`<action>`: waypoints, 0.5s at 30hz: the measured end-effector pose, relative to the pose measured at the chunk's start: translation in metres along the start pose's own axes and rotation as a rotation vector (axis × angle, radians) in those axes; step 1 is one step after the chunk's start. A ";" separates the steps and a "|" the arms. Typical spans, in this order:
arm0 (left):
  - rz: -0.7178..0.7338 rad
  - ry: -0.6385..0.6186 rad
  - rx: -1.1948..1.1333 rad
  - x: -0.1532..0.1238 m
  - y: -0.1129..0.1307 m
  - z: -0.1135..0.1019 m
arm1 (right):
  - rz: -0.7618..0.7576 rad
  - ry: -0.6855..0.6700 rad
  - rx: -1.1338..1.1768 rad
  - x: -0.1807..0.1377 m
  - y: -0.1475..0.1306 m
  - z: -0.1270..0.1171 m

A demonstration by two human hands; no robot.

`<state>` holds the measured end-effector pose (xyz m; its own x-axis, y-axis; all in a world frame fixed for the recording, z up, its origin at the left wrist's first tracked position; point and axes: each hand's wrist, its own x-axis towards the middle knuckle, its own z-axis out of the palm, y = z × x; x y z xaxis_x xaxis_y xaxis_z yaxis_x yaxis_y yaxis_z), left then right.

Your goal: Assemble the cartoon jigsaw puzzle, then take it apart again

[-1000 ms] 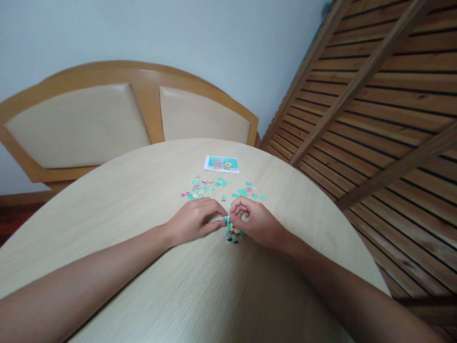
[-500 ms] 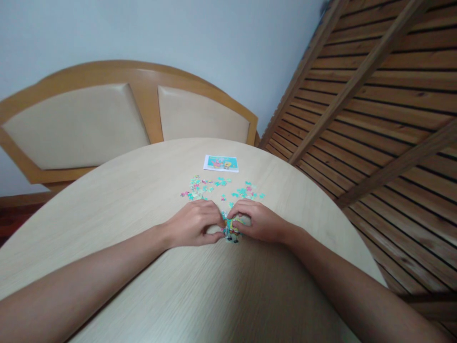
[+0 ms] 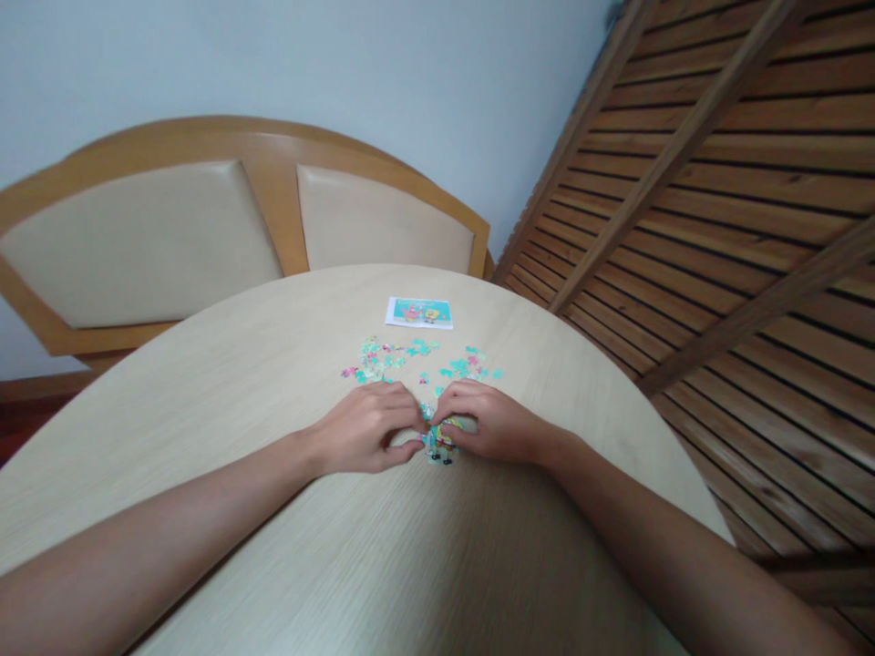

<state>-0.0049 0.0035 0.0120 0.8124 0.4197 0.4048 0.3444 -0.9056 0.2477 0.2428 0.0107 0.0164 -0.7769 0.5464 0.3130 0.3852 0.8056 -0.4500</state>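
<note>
A small joined section of jigsaw puzzle (image 3: 437, 446), teal and yellow with dark spots at its near edge, lies flat on the table between my hands. My left hand (image 3: 383, 426) curls at its left side, fingertips and thumb pinching its edge. From the right, my right hand (image 3: 487, 421) bends over it, index finger and thumb closed on its upper and right part. My fingers hide some of the section. Beyond my hands lie loose jigsaw pieces in a left cluster (image 3: 375, 360) and a right cluster (image 3: 468, 366), mostly teal with some pink and yellow.
A picture card (image 3: 422, 312) with two cartoon figures on teal lies past the pieces on the round wooden table (image 3: 273, 346). A padded wooden bench back (image 3: 273, 219) stands behind the table. Wooden slats (image 3: 717, 200) rise at the right.
The whole view has shifted slightly, so things sit a little further left. My right fingers have moved a touch closer to my left ones over the puzzle section.
</note>
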 end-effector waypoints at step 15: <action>0.038 -0.015 -0.066 -0.003 -0.004 0.000 | 0.008 0.003 0.006 0.000 0.000 0.000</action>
<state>-0.0081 0.0056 0.0096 0.8317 0.3835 0.4016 0.2817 -0.9146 0.2901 0.2426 0.0105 0.0168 -0.7719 0.5538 0.3121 0.3887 0.7997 -0.4577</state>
